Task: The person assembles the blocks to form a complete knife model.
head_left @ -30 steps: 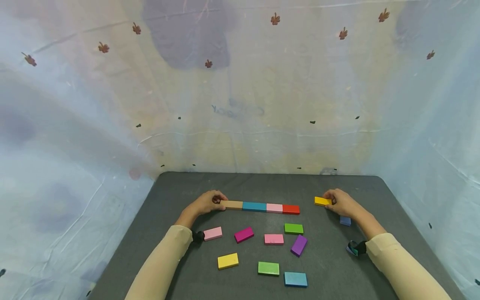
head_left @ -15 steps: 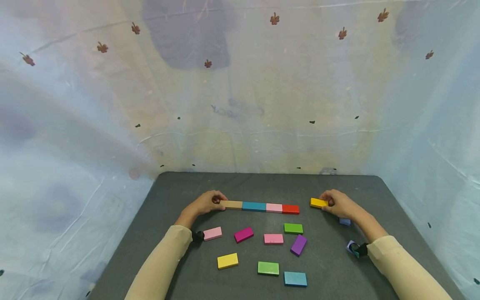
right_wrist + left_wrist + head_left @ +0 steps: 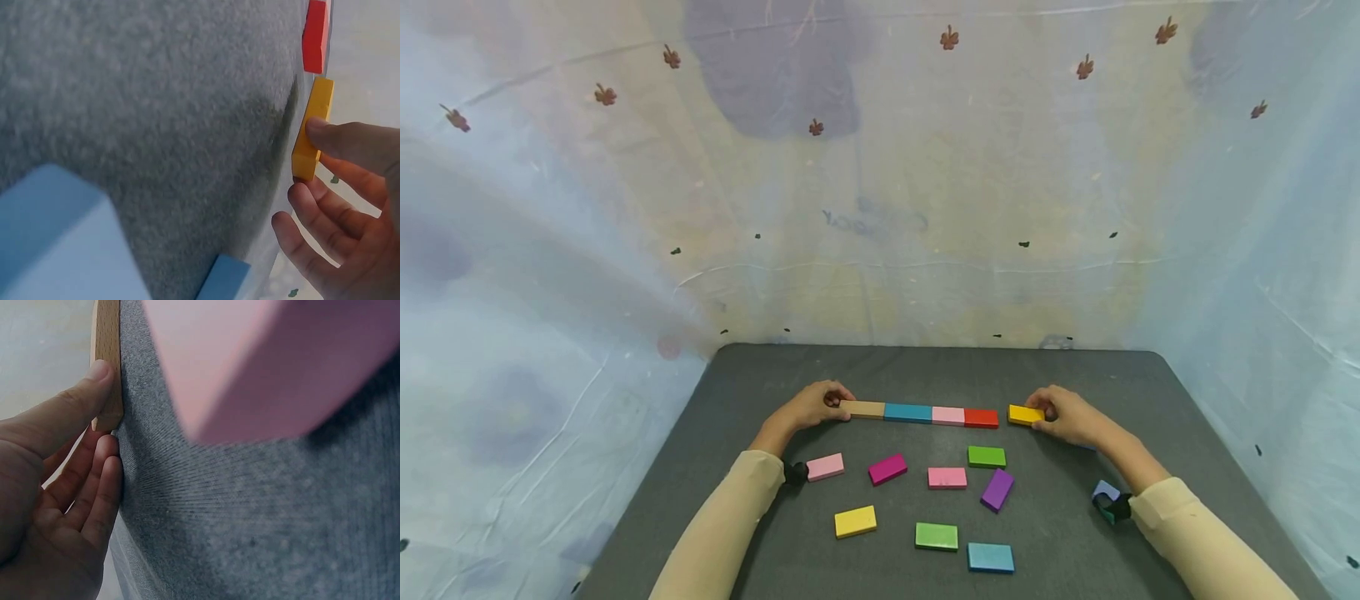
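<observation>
A row of blocks lies end to end near the back of the grey table: a natural wood block (image 3: 863, 409), a blue block (image 3: 908, 413), a light pink block (image 3: 948, 416) and a red block (image 3: 981, 418). My left hand (image 3: 811, 406) pinches the wood block's left end, the thumb on its near side in the left wrist view. At the row's other end my right hand (image 3: 1069, 415) pinches an orange-yellow block (image 3: 1026, 415) between thumb and fingers. A small gap separates that block from the red one (image 3: 314, 37) in the right wrist view.
In front of the row lie several loose blocks, among them pink (image 3: 947, 478), magenta (image 3: 888, 469), purple (image 3: 997, 490), green (image 3: 936, 537), yellow (image 3: 855, 522) and light blue (image 3: 991, 558). A blue block (image 3: 1105, 490) lies by the right wrist. Plastic sheeting (image 3: 880, 300) rises behind the table.
My right hand has carried the orange-yellow block leftward and slightly nearer, closing most of the distance to the red block. The left hand keeps its place on the wood block.
</observation>
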`<state>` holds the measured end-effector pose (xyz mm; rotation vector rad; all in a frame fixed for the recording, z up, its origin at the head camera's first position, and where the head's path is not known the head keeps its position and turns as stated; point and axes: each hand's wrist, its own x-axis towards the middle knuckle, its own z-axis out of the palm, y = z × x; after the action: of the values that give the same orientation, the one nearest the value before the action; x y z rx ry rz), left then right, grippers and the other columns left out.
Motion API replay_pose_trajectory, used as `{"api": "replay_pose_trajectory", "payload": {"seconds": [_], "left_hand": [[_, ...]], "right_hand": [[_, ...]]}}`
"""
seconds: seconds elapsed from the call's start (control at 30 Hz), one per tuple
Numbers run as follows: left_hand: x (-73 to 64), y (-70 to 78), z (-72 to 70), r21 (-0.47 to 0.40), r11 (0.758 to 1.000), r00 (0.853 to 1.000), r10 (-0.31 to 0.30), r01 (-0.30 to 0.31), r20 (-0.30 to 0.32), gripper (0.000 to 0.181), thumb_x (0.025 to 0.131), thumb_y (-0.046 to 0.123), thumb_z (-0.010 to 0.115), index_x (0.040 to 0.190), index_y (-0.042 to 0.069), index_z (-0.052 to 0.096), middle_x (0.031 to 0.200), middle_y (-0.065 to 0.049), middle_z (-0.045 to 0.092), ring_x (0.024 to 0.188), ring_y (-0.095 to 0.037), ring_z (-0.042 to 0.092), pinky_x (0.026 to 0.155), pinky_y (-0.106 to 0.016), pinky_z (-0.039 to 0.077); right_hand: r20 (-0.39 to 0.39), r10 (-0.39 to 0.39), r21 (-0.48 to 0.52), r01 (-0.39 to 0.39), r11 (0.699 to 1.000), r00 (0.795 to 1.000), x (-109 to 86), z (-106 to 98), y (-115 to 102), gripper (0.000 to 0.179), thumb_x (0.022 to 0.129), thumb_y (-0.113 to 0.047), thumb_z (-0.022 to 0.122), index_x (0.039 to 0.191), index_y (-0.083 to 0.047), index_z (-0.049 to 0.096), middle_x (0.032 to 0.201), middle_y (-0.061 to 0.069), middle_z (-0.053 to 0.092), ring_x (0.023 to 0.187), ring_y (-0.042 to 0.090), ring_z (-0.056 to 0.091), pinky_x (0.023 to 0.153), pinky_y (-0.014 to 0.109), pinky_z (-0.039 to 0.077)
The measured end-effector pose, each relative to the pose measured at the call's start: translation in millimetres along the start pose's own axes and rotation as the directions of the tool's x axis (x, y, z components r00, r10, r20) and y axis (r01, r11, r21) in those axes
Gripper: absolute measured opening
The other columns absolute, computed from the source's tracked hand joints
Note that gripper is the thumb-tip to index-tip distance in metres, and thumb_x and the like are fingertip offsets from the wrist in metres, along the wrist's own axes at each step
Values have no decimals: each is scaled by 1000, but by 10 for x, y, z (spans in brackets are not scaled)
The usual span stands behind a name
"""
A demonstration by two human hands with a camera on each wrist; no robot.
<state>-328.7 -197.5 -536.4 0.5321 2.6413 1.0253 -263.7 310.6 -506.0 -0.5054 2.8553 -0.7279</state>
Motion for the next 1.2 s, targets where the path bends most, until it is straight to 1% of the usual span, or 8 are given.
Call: {"api": "replay_pose_trajectory", "payload": {"seconds": [0.17, 0.37, 0.7, 0.83, 1.0, 1.2], "left_hand": [[-4, -8, -2, 4, 1000, 1000, 4, -4, -2, 26, 95, 13, 85, 119, 9, 78, 111, -5, 67, 99, -19, 58, 93, -45, 52], [-4, -9, -5, 6, 1000, 1000, 5, -5, -3, 25, 95, 13, 85, 119, 10, 78, 110, -4, 67, 98, -19, 58, 93, -44, 52], [-3, 0, -7, 10, 1000, 1000, 9, -9, -4, 25, 94, 14, 85, 119, 9, 78, 108, -4, 67, 96, -18, 57, 91, -42, 51], [1, -10, -4, 9, 1000, 1000, 18, -18, -2, 26, 95, 13, 85, 119, 9, 78, 109, -4, 67, 96, -18, 57, 90, -42, 51], [-5, 4, -7, 11, 1000, 1000, 16, -16, 1, 26, 95, 13, 85, 119, 9, 78, 109, -4, 67, 97, -18, 57, 91, -42, 51], [-6, 9, -7, 15, 1000, 1000, 11, -11, 2, 26, 95, 13, 84, 120, 9, 78, 109, -4, 67, 97, -19, 57, 91, -42, 51]], "right_hand": [[6, -15, -3, 15, 1000, 1000, 10, 40, -40, 25, 95, -7, 81, 118, -3, 72, 105, 7, 63, 92, 22, 55, 80, 43, 49], [14, -31, -4, 31, 1000, 999, 38, 82, -59, 23, 96, -7, 81, 117, -4, 72, 102, 6, 62, 89, 20, 53, 77, 40, 47], [28, -31, 2, 31, 1000, 999, 86, 113, -110, 23, 95, -8, 82, 116, -4, 72, 101, 5, 61, 90, 21, 53, 78, 40, 48], [28, -38, 2, 38, 999, 999, 92, 118, -118, 23, 95, -8, 81, 116, -4, 72, 100, 5, 61, 89, 21, 53, 77, 39, 47], [21, -65, -5, 65, 998, 998, 94, 129, -103, 22, 95, -7, 81, 116, -5, 72, 100, 5, 61, 89, 21, 53, 77, 38, 47], [24, -68, -2, 68, 998, 997, 103, 149, -98, 21, 96, -7, 80, 115, -5, 72, 100, 4, 60, 89, 20, 52, 78, 37, 47]]}}
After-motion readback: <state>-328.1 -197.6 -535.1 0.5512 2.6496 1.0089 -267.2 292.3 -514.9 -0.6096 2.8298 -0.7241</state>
